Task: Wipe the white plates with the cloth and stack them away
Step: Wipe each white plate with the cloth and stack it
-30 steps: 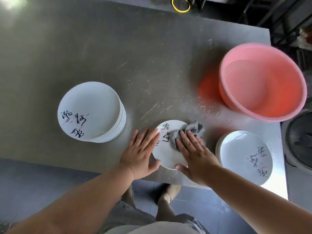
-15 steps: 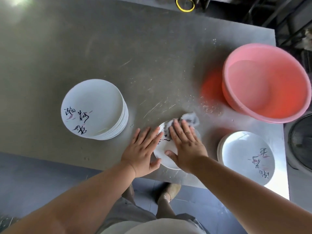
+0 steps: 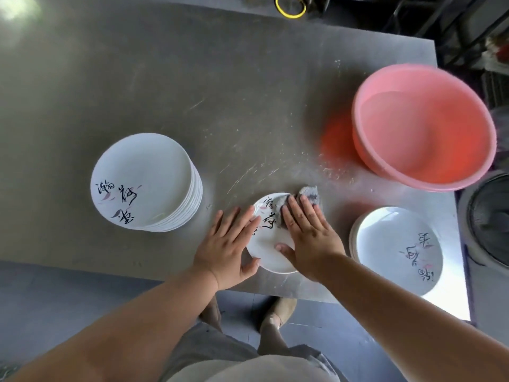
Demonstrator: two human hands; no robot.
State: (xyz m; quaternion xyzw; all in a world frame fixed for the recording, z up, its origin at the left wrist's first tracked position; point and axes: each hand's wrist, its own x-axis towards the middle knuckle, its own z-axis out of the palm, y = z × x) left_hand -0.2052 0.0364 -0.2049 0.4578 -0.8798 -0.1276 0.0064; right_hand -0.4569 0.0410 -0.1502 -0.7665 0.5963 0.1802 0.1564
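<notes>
A white plate with black brush writing lies near the table's front edge. My left hand lies flat on its left rim with straight fingers. My right hand presses a grey cloth flat onto the plate's far right part; only the cloth's far end shows past the fingertips. A tall stack of white plates stands to the left. A lower stack of white plates sits to the right at the table's corner.
A pink plastic basin stands at the back right of the grey table. A dark fan is off the table's right edge. Yellow rings lie beyond the far edge.
My right hand with the cloth swept left across the plate, then back to the far right, uncovering the writing again. My left hand stayed on the left rim.
</notes>
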